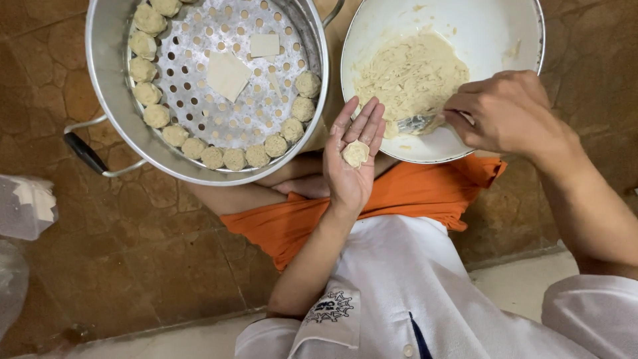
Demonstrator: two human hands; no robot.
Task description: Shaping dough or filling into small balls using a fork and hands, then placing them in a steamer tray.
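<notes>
The steamer pot and the white bowl are both cut off by the top edge. The right hand hides the spoon handle. At the left edge, a pale plastic bag is only partly in view, its contents unclear.

Packages: a clear plastic bag lies on the brown stone floor at the left edge, holding something white and flat; what it is cannot be told.
Second package: another clear plastic bag lies just below it at the same edge, partly cut off by the frame, its contents unclear.
Labels: a dark round printed emblem sits on the white shirt sleeve, bottom centre.
Signs and screens: none.
</notes>
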